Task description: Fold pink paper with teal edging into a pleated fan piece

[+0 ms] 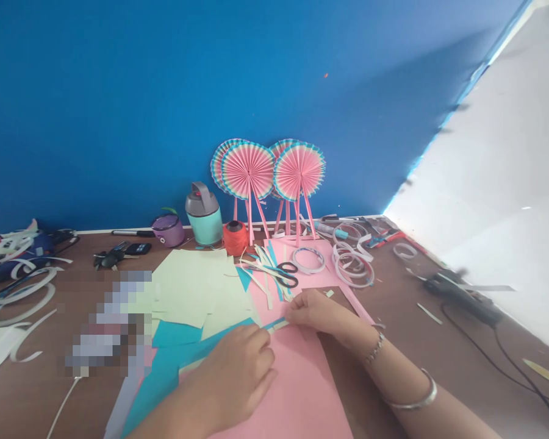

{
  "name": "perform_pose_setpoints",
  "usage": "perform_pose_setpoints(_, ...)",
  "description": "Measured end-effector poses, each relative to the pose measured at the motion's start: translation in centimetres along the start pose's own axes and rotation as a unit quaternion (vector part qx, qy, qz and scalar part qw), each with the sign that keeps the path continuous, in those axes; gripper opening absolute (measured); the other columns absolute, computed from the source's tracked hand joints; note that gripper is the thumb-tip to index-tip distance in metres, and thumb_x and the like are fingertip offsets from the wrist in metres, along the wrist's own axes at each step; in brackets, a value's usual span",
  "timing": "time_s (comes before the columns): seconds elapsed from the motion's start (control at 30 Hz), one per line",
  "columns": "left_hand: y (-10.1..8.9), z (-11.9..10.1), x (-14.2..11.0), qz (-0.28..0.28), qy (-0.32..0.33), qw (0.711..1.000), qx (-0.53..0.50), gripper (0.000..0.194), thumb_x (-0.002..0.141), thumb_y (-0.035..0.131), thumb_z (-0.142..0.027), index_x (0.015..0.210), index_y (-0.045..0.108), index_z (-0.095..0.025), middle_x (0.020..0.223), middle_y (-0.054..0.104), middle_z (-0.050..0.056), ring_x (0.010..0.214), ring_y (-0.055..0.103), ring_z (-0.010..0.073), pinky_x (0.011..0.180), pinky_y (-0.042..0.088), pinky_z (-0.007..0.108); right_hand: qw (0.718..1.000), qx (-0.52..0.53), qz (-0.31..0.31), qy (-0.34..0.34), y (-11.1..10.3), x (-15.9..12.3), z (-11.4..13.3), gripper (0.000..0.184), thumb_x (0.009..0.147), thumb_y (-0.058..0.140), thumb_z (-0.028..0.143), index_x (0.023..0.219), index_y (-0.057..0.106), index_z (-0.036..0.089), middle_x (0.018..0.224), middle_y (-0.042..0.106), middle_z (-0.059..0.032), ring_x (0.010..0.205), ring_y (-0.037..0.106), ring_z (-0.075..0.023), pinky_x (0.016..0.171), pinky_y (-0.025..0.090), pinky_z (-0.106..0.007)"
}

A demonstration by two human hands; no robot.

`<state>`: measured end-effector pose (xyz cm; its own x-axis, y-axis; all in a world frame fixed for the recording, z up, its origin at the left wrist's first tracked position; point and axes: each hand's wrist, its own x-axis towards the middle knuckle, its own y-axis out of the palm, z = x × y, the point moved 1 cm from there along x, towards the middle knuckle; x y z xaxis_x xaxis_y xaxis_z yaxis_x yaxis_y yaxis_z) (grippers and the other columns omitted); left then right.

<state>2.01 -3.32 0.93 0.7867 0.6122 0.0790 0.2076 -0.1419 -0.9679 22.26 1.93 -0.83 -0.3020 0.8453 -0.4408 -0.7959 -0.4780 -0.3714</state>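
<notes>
A pink paper sheet (297, 384) lies in front of me, with a cream and a blue strip (274, 325) along its far edge. My right hand (312, 314) pinches that edge near its right corner. Closed over the same edge further left is my left hand (242, 372), its fingers curled and its fingertips partly hidden. Blue paper (176, 335) spreads under and left of my left hand. Beyond the hands, scissors with black handles (287, 274) rest among cream and blue paper strips (266, 280).
Pale green sheets (192, 283) lie to the left. Pink paper fans (248, 171) lean at the blue wall. Before it stand a turquoise flask (204, 224), a purple pot (168, 230) and red thread (235, 239). Tape rolls (354, 268) and a corded black tool (462, 296) are right.
</notes>
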Motion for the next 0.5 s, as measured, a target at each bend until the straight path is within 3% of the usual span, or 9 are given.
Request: perform_pose_setpoints(0.5,-0.09,0.04,0.07,0.010,0.002,1.000,0.001,0.019,0.088,0.047,-0.020,0.072,0.057,-0.017,0.080,0.058,0.003,0.078,0.053,0.0178,0.069,0.044,0.031,1.000,-0.010,0.013,0.019,-0.22,0.26,-0.12,0.026,0.069,0.058,0.031,0.053,0.043,0.018,0.045,0.027,0.0090,0.045,0.021,-0.0053,0.044,0.014,-0.023)
